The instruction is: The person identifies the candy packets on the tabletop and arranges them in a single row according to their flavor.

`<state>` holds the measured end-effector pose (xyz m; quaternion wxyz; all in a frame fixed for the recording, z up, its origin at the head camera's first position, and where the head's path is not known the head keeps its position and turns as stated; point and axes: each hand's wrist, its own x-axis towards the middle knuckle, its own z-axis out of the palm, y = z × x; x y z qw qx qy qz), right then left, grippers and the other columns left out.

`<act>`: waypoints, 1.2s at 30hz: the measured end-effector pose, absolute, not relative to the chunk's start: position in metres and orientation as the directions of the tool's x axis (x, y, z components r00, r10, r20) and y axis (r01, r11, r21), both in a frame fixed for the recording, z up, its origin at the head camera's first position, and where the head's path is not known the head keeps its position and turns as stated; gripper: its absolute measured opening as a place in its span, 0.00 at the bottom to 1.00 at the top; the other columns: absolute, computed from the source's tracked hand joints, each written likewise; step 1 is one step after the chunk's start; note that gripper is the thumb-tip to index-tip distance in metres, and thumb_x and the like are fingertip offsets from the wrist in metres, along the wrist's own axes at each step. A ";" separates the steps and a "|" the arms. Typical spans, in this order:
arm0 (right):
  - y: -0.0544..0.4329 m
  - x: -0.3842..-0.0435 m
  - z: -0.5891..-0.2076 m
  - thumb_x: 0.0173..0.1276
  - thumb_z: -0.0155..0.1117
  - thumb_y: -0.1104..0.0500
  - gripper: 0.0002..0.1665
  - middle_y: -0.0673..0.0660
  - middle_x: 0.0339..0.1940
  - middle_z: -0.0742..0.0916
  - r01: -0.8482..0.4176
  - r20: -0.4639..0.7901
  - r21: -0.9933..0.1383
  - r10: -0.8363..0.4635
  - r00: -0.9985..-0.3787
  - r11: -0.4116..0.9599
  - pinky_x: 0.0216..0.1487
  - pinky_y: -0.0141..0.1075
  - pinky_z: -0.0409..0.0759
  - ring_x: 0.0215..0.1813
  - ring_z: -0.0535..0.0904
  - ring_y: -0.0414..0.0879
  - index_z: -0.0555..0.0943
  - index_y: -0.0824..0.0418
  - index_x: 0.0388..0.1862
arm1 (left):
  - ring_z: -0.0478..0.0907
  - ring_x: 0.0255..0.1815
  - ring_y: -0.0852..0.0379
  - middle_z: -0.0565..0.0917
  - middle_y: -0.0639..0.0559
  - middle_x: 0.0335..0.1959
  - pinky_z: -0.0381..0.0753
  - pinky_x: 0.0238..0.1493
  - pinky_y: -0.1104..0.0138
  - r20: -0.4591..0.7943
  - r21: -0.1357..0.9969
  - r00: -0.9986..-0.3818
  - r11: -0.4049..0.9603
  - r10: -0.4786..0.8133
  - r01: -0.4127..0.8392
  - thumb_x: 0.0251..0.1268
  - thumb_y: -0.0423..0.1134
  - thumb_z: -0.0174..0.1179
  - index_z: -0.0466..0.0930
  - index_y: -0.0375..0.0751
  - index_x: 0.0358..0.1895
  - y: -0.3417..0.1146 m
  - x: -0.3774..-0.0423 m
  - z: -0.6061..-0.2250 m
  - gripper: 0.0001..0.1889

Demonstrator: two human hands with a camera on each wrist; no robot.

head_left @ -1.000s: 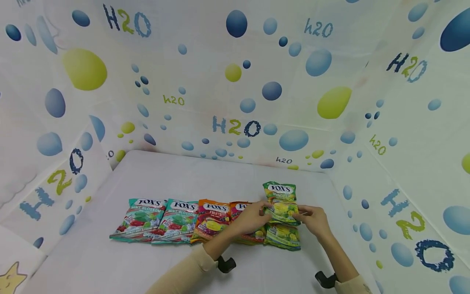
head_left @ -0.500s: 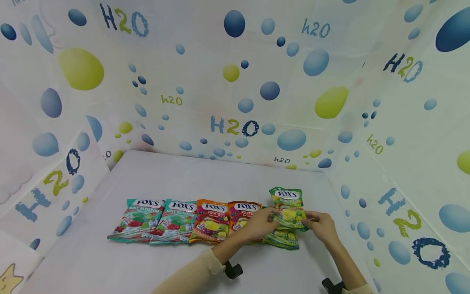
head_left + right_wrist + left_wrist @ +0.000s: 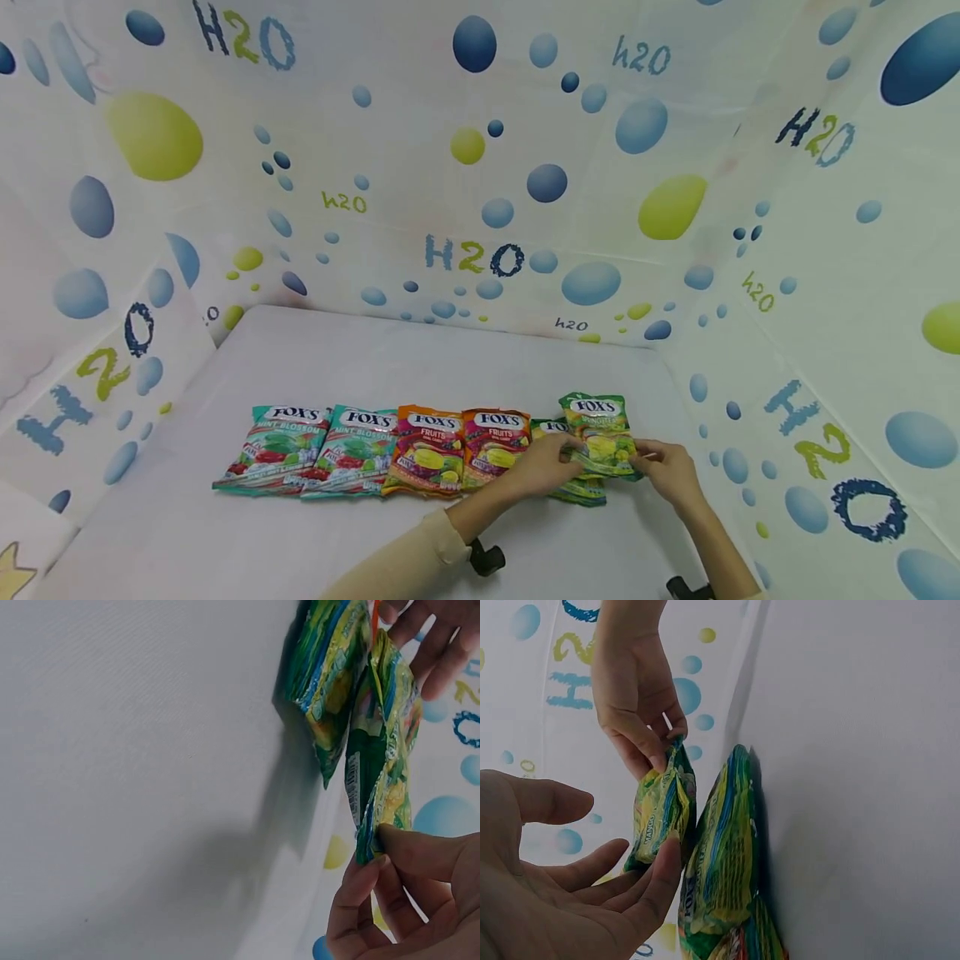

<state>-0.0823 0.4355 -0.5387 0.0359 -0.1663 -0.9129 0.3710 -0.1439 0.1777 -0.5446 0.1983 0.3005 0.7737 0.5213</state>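
Observation:
A green Fox's candy bag (image 3: 600, 437) hangs tilted above the table, partly over a second green candy bag (image 3: 581, 493) that lies flat. My right hand (image 3: 669, 473) pinches the raised bag by its right lower edge, thumb against fingers, as the right wrist view shows. At the opposite edge is my left hand (image 3: 551, 465). In the left wrist view its fingers (image 3: 664, 874) reach under the raised bag (image 3: 660, 810), while the thumb stands well apart from it. The flat bag (image 3: 724, 847) lies close beside, its far part hidden in the head view.
Left of the green bags, a row holds two orange Fruits bags (image 3: 497, 446) and two teal Mint Blossom bags (image 3: 360, 450). The white table (image 3: 390, 350) meets patterned sheet walls (image 3: 405, 167) at the back and sides.
The raised green bag has moved right and slightly nearer, with both hands following. More of the right orange bag and the flat green bag's upper left corner now shows.

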 end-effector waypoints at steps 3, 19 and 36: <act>0.440 -0.078 -0.539 0.69 0.69 0.65 0.20 0.64 0.47 0.89 0.287 -0.055 -0.673 0.341 -0.938 0.681 0.36 0.37 0.79 0.43 0.85 0.49 0.85 0.71 0.59 | 0.76 0.36 0.64 0.85 0.49 0.50 0.77 0.35 0.68 0.013 0.925 -0.731 0.269 0.683 0.268 0.70 0.41 0.63 0.83 0.41 0.63 0.183 -0.141 -0.544 0.21; 0.454 -0.063 -0.544 0.69 0.68 0.65 0.21 0.66 0.47 0.88 0.333 -0.067 -0.665 0.391 -0.918 0.668 0.35 0.37 0.79 0.43 0.84 0.51 0.85 0.72 0.59 | 0.74 0.44 0.63 0.84 0.54 0.60 0.75 0.43 0.69 -0.012 0.887 -0.733 0.345 0.680 0.306 0.67 0.43 0.64 0.83 0.45 0.63 0.206 -0.127 -0.547 0.22; 0.470 -0.049 -0.551 0.67 0.69 0.65 0.21 0.66 0.46 0.89 0.377 -0.085 -0.655 0.432 -0.898 0.655 0.35 0.37 0.78 0.43 0.83 0.51 0.85 0.71 0.58 | 0.74 0.36 0.65 0.88 0.52 0.53 0.74 0.36 0.72 -0.005 0.850 -0.691 0.367 0.723 0.377 0.59 0.43 0.66 0.85 0.40 0.58 0.226 -0.120 -0.545 0.23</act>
